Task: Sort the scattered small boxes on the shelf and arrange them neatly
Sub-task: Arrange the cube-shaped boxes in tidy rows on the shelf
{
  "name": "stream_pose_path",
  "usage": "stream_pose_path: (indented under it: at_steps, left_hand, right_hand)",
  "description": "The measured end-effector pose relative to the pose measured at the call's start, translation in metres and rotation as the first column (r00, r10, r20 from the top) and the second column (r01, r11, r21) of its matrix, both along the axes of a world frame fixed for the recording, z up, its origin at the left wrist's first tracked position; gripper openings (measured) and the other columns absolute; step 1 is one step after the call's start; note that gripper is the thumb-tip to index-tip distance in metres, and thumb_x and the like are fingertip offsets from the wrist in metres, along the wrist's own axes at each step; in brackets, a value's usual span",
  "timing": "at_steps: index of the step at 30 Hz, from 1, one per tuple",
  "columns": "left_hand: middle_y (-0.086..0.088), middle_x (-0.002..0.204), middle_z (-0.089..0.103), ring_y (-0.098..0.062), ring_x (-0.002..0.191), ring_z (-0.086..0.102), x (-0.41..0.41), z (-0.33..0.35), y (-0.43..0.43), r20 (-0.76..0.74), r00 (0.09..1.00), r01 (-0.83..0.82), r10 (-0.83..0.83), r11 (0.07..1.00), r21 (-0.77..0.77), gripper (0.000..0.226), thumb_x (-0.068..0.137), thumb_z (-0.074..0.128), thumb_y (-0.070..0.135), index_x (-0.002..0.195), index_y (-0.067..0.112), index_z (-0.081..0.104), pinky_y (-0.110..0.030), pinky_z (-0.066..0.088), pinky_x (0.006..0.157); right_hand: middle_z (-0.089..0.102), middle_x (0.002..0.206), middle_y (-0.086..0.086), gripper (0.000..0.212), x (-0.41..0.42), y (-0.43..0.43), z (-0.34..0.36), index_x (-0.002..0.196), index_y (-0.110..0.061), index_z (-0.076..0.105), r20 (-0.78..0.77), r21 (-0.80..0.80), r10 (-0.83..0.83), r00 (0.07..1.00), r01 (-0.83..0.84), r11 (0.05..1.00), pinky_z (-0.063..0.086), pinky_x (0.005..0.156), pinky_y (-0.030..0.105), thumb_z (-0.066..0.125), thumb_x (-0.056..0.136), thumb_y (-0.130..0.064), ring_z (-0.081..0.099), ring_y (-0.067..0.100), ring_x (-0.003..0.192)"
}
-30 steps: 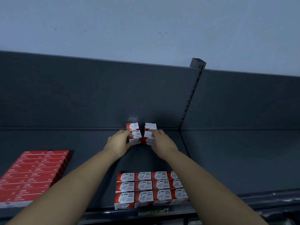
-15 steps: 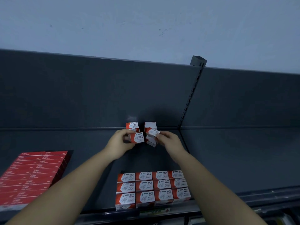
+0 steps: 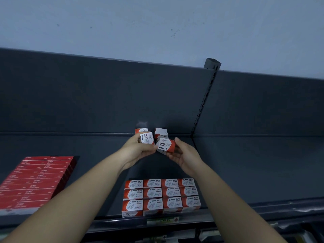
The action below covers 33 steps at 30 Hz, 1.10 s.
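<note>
Behind the tidy block of paper-clip boxes (image 3: 161, 195) on the dark shelf (image 3: 245, 172), the left hand (image 3: 138, 151) clamps its fingers on an upright box (image 3: 147, 138) while the right hand (image 3: 185, 155) pinches a tilted box (image 3: 166, 145) just beside it, two loose boxes (image 3: 161, 132) farther behind, red packs (image 3: 35, 179) well left of the block.

Head camera looks down, close, at shelf (image 3: 245, 172).

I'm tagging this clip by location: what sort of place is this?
Probably a stationery shop or stockroom: dark metal shelving with a slotted upright, a neat block of paper clip boxes at its front edge, stacked red boxes at left.
</note>
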<state>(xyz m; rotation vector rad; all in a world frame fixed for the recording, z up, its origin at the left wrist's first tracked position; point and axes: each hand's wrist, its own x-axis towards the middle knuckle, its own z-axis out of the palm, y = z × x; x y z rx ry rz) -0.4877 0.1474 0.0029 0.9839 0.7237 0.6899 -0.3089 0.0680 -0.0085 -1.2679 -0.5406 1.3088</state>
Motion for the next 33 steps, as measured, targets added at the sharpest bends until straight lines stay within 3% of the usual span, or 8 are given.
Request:
stream_pose_path:
  at_steps: [5,9,12,17,23,28,33]
  left_hand:
    - [-0.004,0.096,0.076,-0.021,0.098,0.07,0.006,-0.002,-0.008,-0.036,0.999,-0.024,0.025,0.999,0.029,0.028,0.085,0.069,-0.002,0.107,0.013,0.062,-0.037,0.054,0.09]
    - [-0.007,0.098,0.074,-0.016,0.083,0.072,0.013,0.0,-0.011,-0.044,0.975,-0.219,0.218,0.976,-0.02,0.034,0.083,0.074,0.004,0.114,0.012,0.061,-0.019,0.054,0.062]
    - [-0.007,0.102,0.073,-0.015,0.082,0.07,0.014,0.006,-0.014,-0.002,0.969,-0.246,0.246,0.965,-0.091,0.031,0.088,0.069,0.004,0.115,0.015,0.059,-0.015,0.052,0.055]
    - [-0.02,0.112,0.07,-0.029,0.102,0.07,0.011,0.007,-0.021,-0.021,0.987,-0.159,0.158,0.982,-0.105,0.031,0.089,0.063,-0.004,0.116,0.007,0.054,-0.029,0.06,0.077]
    - [-0.019,0.114,0.07,-0.029,0.102,0.071,0.003,0.003,-0.023,0.021,0.995,-0.098,0.1,0.99,-0.106,0.045,0.09,0.057,-0.009,0.127,0.015,0.053,-0.034,0.059,0.086]
    - [-0.022,0.124,0.065,-0.031,0.111,0.066,-0.006,0.005,-0.023,0.099,0.994,-0.033,0.046,0.991,-0.126,0.057,0.085,0.037,-0.023,0.129,0.008,0.056,-0.036,0.059,0.085]
    - [-0.024,0.123,0.065,-0.037,0.113,0.065,-0.014,0.006,-0.028,0.152,0.988,-0.006,0.029,0.989,-0.145,0.05,0.089,0.033,-0.012,0.129,0.005,0.056,-0.04,0.056,0.091]
  right_hand:
    - [0.073,0.109,0.018,0.035,0.001,-0.01,0.004,0.12,-0.003,0.065,-0.064,0.025,-0.004,0.998,0.006,1.0,0.058,0.071,0.027,0.057,0.1,-0.031,0.072,0.022,0.088]
    - [0.07,0.114,0.022,0.034,0.003,-0.017,0.009,0.117,-0.002,0.065,-0.028,0.004,0.019,0.999,-0.019,1.0,0.059,0.073,0.029,0.058,0.099,-0.03,0.07,0.024,0.088]
    - [0.07,0.114,0.022,0.034,0.004,-0.02,0.011,0.118,-0.001,0.065,-0.043,0.008,0.016,0.999,-0.016,1.0,0.059,0.073,0.029,0.059,0.099,-0.028,0.07,0.025,0.09]
    - [0.072,0.112,0.017,0.028,0.003,-0.024,0.011,0.118,-0.008,0.069,-0.028,0.026,0.08,0.996,-0.08,0.996,0.059,0.079,0.031,0.055,0.101,-0.025,0.07,0.024,0.098]
    - [0.072,0.114,0.014,0.027,0.003,-0.024,0.01,0.119,-0.008,0.069,-0.041,0.051,0.097,0.994,-0.095,0.994,0.059,0.083,0.032,0.061,0.097,-0.023,0.069,0.025,0.106]
    - [0.073,0.112,0.015,0.024,0.004,-0.024,0.01,0.119,-0.006,0.067,-0.065,0.068,0.06,0.996,-0.055,0.996,0.06,0.081,0.032,0.06,0.097,-0.014,0.07,0.026,0.105]
    - [0.072,0.114,0.015,0.025,0.002,-0.025,0.007,0.119,-0.007,0.067,-0.076,0.071,0.061,0.995,-0.056,0.996,0.059,0.081,0.031,0.061,0.097,-0.014,0.069,0.027,0.108]
